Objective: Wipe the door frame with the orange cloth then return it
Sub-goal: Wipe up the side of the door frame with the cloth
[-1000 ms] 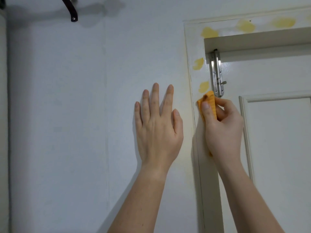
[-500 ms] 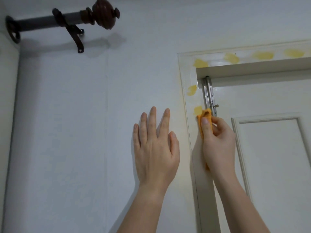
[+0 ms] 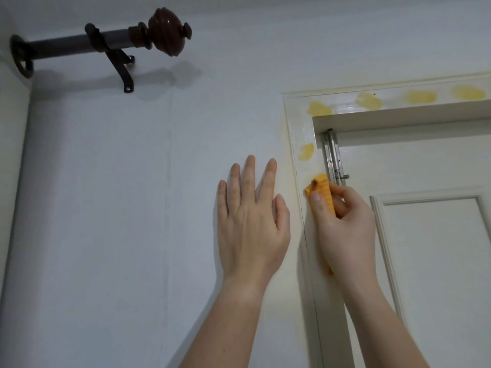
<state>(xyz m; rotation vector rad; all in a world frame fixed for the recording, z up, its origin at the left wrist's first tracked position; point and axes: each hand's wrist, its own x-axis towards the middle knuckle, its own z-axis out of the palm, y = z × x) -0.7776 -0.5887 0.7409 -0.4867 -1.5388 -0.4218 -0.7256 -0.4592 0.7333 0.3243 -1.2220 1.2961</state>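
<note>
Orange cloth [image 3: 325, 191], clamped in right hand [image 3: 345, 235] grip, raised onto lowest door frame [image 3: 299, 128] stain; left hand [image 3: 249, 227] flat, fingers straight, on wall [image 3: 132, 208]; upper stains [image 3: 320, 108] pending.

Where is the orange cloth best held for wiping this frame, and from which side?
The orange cloth by its bunched middle, from the door side, as the right hand does: the folded tip then sticks out above the thumb, free to rub the door frame.
</note>
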